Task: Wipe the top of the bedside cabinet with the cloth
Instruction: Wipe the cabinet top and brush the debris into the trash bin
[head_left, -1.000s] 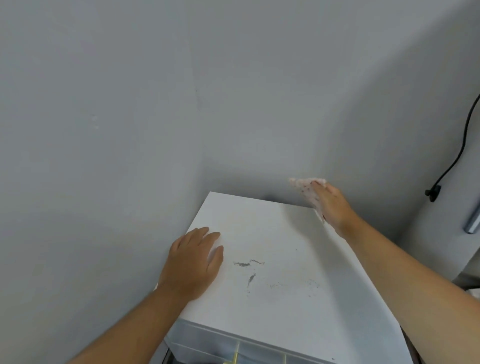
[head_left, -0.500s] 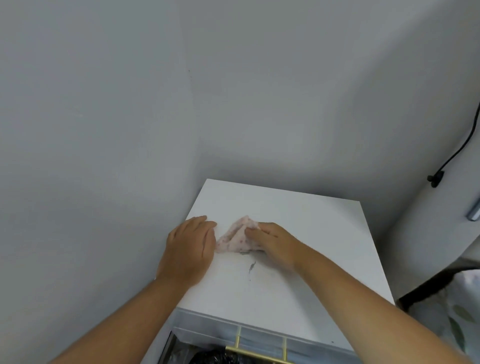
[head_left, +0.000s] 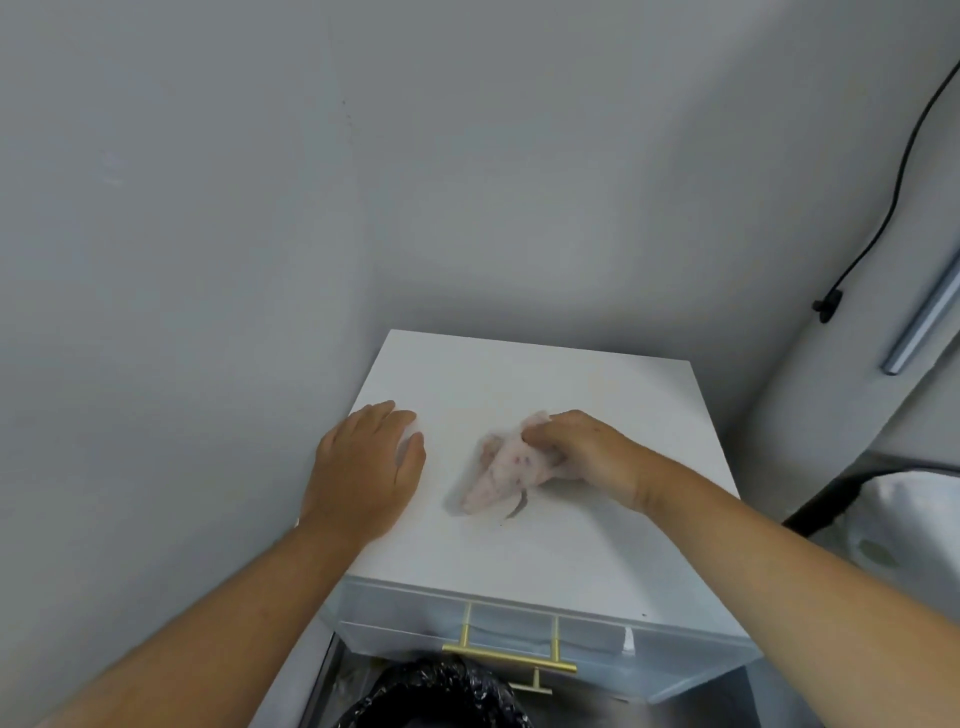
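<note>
- The bedside cabinet (head_left: 524, 551) stands in a corner of grey wall, and its white top serves as the landmark for everything here.
- The cloth (head_left: 506, 467) lies bunched near the middle of that top, pale with small reddish specks, its loose tail trailing toward the front edge.
- The right hand (head_left: 587, 449) has its fingers clenched around the back end of the cloth, knuckles up, pressing the wad onto the surface.
- The left hand (head_left: 363, 467) rests palm down at the cabinet's left edge, fingers released and spread flat, gripping nothing; it looks to be bracing the cabinet.
- A dark smear (head_left: 516, 508) shows just beside the cloth's trailing end, toward the front of the top, not yet rubbed away.
- The cloth looks thin, soft and very light, so it will crumple and fold over itself rather than hold a shape.
- Judged from that, the best hold is a gathered wad under the palm and fingertips, as the right hand has it, so pressure goes through the fabric; the loose tail will merely drag.
- The top appears smooth and hard, so the cloth should slide easily; firm downward pressure is probably needed to lift the mark.
- Below the front edge sit a drawer with a brass handle (head_left: 511, 660) and a black bag (head_left: 436, 696).
</note>
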